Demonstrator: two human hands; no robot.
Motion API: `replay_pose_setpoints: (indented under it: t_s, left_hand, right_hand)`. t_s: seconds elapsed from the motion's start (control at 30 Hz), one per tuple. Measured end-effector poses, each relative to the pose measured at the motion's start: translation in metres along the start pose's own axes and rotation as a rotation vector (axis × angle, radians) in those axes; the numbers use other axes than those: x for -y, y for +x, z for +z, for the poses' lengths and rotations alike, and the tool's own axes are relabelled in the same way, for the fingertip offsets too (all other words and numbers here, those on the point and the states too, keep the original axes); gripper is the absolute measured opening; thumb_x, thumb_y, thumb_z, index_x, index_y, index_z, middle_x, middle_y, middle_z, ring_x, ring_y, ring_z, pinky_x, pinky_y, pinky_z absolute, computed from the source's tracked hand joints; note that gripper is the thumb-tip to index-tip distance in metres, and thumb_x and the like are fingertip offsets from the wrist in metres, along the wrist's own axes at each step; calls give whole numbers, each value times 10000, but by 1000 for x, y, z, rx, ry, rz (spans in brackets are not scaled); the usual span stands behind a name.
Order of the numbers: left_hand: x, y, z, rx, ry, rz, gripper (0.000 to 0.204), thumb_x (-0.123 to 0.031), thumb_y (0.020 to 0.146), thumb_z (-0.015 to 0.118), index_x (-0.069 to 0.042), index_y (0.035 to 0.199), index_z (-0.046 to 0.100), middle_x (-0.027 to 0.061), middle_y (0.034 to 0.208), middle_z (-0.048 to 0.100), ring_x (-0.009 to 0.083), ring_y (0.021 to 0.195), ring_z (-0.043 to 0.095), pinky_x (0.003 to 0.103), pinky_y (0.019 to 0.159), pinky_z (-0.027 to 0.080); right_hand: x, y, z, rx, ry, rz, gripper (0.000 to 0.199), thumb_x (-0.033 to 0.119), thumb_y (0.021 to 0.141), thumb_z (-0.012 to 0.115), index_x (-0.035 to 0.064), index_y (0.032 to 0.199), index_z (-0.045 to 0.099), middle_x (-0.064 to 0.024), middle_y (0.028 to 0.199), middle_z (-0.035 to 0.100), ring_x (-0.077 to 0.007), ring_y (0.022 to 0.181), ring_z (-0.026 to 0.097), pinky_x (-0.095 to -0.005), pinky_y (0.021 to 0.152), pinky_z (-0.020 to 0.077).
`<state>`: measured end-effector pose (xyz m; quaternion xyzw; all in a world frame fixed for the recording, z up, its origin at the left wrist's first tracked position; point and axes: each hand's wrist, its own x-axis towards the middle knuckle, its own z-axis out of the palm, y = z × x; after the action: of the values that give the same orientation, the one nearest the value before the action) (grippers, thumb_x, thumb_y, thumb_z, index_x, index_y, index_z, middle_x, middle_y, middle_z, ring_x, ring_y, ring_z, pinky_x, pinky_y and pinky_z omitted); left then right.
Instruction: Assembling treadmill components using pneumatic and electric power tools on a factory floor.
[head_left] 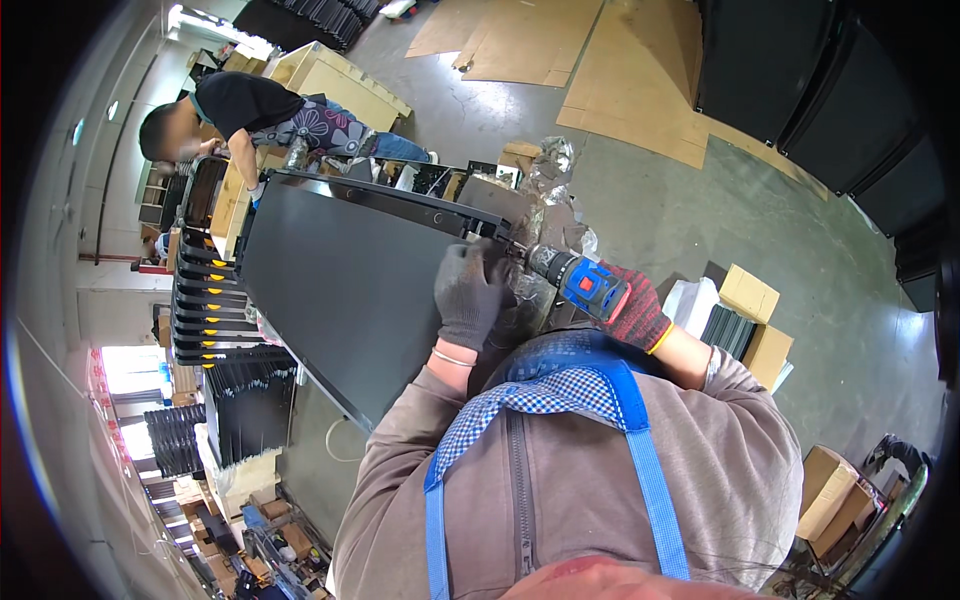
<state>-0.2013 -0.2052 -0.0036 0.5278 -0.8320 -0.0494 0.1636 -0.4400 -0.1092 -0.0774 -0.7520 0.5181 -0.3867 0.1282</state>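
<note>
A blue and black cordless drill (580, 281) is gripped in my right hand (638, 310), which wears a dark red knitted glove. The drill's nose points left at the near corner of a large dark flat panel (345, 285). At that corner sits a black bracket-like part (488, 228). My left hand (468, 290), in a dark grey glove, is beside this corner with its fingers curled near the drill's tip. Whatever the left fingers hold is hidden. A long black rail (400, 200) runs along the panel's upper edge.
Another person (262, 120) stands at the panel's far end, a gloved hand on it. Small parts lie in trays (425, 180) behind the panel. Stacked black frames (215, 310) stand left. Cardboard sheets (640, 90) cover some floor; boxes (750, 293) are at right.
</note>
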Motion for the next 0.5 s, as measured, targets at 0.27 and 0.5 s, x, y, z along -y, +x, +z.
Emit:
replay_pose_setpoints:
  t_s: [0.27, 0.5]
  left_hand:
    - [19, 8, -14, -27, 297, -6, 688, -243, 602, 823, -120, 1232, 575, 127, 999, 533, 314, 913, 539, 432, 783, 455]
    - [23, 11, -11, -45, 302, 40, 647, -241, 608, 820, -158, 1210, 598, 117, 978, 532, 309, 905, 540, 422, 768, 453]
  right_hand:
    - [-5, 24, -16, 275, 101, 58, 495, 259, 706, 705, 105, 1162, 588, -151, 1013, 630, -359, 914, 615, -423, 800, 519]
    - [-21, 21, 11, -78, 55, -198, 357, 116, 649, 655, 100, 1004, 633, -102, 877, 625, -339, 753, 605, -416, 641, 494]
